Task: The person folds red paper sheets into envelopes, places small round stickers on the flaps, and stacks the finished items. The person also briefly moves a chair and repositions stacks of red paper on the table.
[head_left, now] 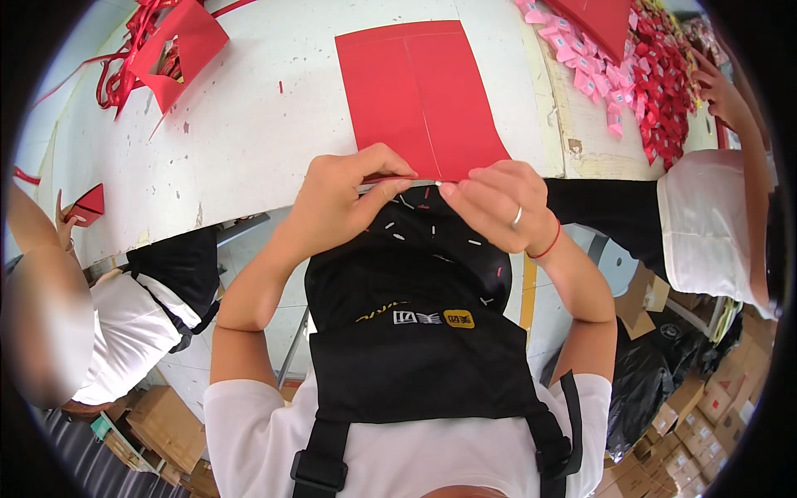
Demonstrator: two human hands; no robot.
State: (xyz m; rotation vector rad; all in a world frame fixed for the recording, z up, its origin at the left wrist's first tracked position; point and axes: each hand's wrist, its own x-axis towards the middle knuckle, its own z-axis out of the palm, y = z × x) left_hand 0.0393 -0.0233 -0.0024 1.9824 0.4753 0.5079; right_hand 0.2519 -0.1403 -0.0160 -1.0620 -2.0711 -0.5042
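A flat red paper sheet (419, 91) with pale crease lines lies on the white table, its near edge at the table's front. My left hand (344, 195) is closed on that near edge, thumb and forefinger pinched together. My right hand (502, 203), wearing a ring, is also closed at the edge, a little to the right. A tiny white bit (438, 183) shows at my right fingertips; whether it is held or stuck to the paper is hard to make out. Several small white and red scraps lie on my black apron (415, 274).
Red ribbons and an open red paper box (187, 50) sit at the far left. Pink and red small folded pieces (656, 108) are heaped at the far right. Co-workers sit on both sides; the left one's hand holds a small red piece (87, 205). Cardboard boxes (166, 415) stand behind.
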